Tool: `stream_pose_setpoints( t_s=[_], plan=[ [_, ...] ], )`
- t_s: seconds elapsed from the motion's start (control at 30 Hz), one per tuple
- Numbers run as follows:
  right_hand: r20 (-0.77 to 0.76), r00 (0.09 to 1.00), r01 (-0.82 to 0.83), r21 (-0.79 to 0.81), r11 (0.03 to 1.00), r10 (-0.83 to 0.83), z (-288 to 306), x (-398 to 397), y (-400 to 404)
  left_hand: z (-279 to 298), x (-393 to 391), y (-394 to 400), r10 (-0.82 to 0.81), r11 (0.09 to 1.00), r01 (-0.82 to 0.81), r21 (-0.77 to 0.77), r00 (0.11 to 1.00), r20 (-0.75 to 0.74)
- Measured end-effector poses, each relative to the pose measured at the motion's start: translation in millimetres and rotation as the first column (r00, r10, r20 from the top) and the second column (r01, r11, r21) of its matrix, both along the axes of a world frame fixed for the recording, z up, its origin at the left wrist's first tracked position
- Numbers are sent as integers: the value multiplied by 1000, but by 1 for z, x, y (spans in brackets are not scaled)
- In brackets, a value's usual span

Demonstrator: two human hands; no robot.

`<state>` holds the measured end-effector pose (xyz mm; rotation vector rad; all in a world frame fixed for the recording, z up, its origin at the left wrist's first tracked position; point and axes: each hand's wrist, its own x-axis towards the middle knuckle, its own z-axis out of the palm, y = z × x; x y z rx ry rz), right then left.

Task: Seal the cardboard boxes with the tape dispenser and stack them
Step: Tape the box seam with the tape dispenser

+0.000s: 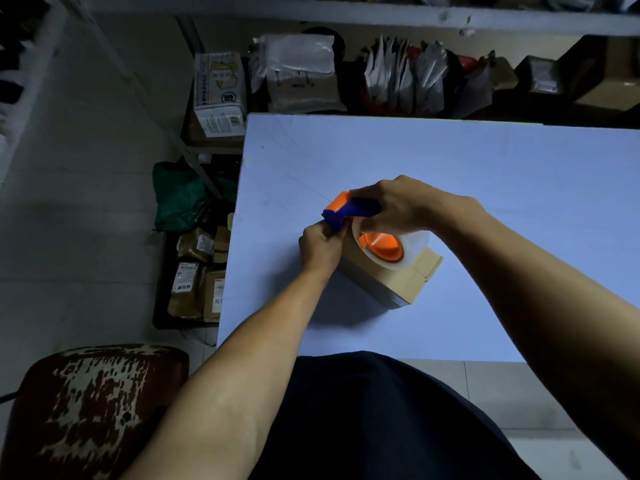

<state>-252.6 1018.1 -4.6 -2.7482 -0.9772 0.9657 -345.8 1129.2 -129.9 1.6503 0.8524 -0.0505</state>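
Note:
One small cardboard box [398,284] lies on the pale blue table [467,168], near the middle. Above it is the blue and orange tape dispenser [353,209], carrying a roll of clear tape with an orange hub [384,249]. My right hand [401,204] grips the dispenser's blue handle from above. At the dispenser's front end, over the box's left edge, my left hand [320,245] has its fingers curled and pinches there; whether it holds the tape end or the blue nose I cannot tell. The box's left part is hidden behind my hands and the roll.
Left of the table, a black crate [194,289] of parcels and a green bag [180,199] sit on the floor. A patterned stool [93,403] stands at the lower left. Shelves with parcels and envelopes [301,74] run along the back.

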Motion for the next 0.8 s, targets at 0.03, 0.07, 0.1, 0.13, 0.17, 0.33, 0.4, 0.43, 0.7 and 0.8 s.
stream_pose_setpoints(
  t_s=[0.03, 0.07, 0.1, 0.13, 0.17, 0.33, 0.4, 0.43, 0.7, 0.8],
  plan=[
    [6, 1000, -3, 12, 1000, 3, -1, -1, -2, 0, -1, 0, -5, 1000, 5, 4, 1000, 6],
    [10, 1000, -3, 26, 1000, 3, -1, -2, -3, 1, -1, -1, -11, 1000, 11, 15, 1000, 12],
    [14, 1000, -1, 39, 999, 0, -1, -3, -5, 1, -1, -2, -17, 1000, 16, 24, 1000, 14],
    [20, 1000, -1, 54, 999, 0, -2, -4, -6, 1, -1, -2, -22, 999, 21, 28, 1000, 16],
    [26, 1000, -2, 67, 998, 1, -2, -4, -7, 2, -1, -2, -26, 999, 25, 29, 1000, 18],
    [78, 997, 10, 113, 994, -18, 0, -7, -14, 2, 0, -3, -40, 998, 41, 53, 999, -7],
    [89, 996, 15, 131, 991, -26, 1, -9, -14, 2, 0, -4, -26, 998, 27, 53, 1000, -11],
    [84, 996, 19, 136, 991, -30, 1, -10, -16, 1, 0, -4, -24, 998, 24, 59, 1000, -8],
    [138, 989, 35, 142, 989, -54, 22, -9, -59, 2, 3, 0, -46, 999, 41, 32, 986, 161],
    [147, 987, 35, 205, 978, -66, 11, -13, -68, 1, 8, 1, 39, 999, -41, 7, 980, 193]
  ],
)
